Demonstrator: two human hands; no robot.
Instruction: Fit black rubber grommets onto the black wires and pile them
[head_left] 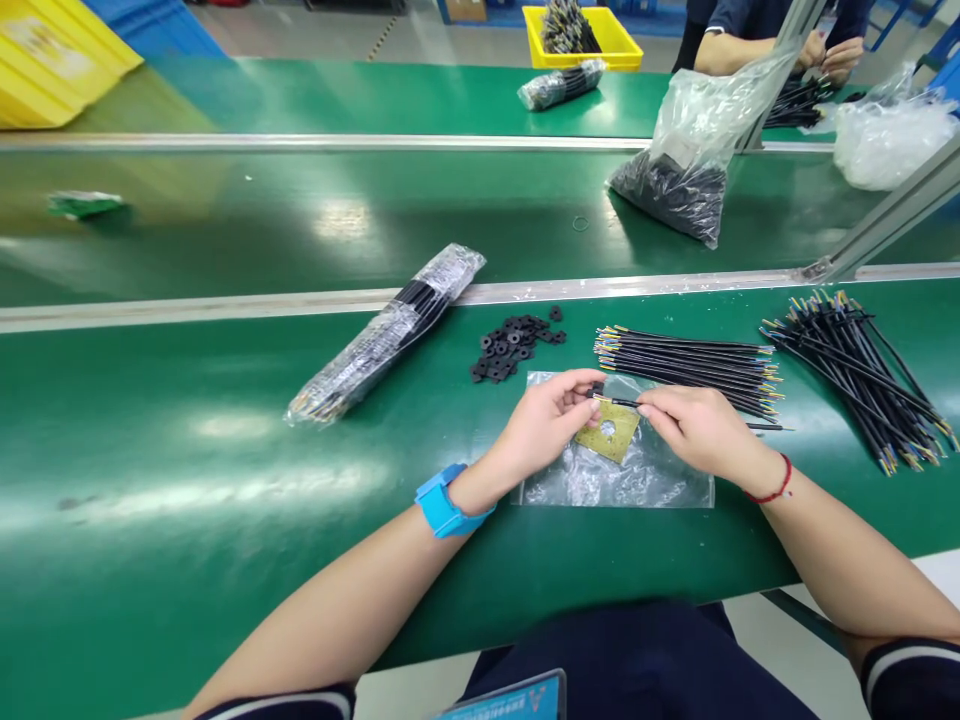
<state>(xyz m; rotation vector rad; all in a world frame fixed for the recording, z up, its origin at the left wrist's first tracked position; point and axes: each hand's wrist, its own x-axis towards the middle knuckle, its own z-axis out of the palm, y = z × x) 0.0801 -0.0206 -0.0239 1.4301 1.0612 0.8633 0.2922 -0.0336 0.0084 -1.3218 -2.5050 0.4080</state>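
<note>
L hand: 1, bare; thumb & fingers closed on small blk piece at stripped end of held cable. Blue wristband on same arm.
R hand: 1, bare; thumb & fingertips clamped on blk sheath of held cable. Red bracelet at wrist.
Held cable: 1, betw. both hands, above yellow plate.
Yellow plate: 1, w/ round hole, over flat clear bag on green bench.
Blk washers: 1 loose pile, beyond L hand.
Cable row: blk cables side by side, stripped ends, just beyond R hand.
Cable heap: crossed, right of row.
Wrapped bundle: 1, blk cables in clear film, left of washers.
Bag of blk pcs: 1, clear, farther back.
Yellow bin: 1, w/ cables, far side; co-worker's hands to its right.
</note>
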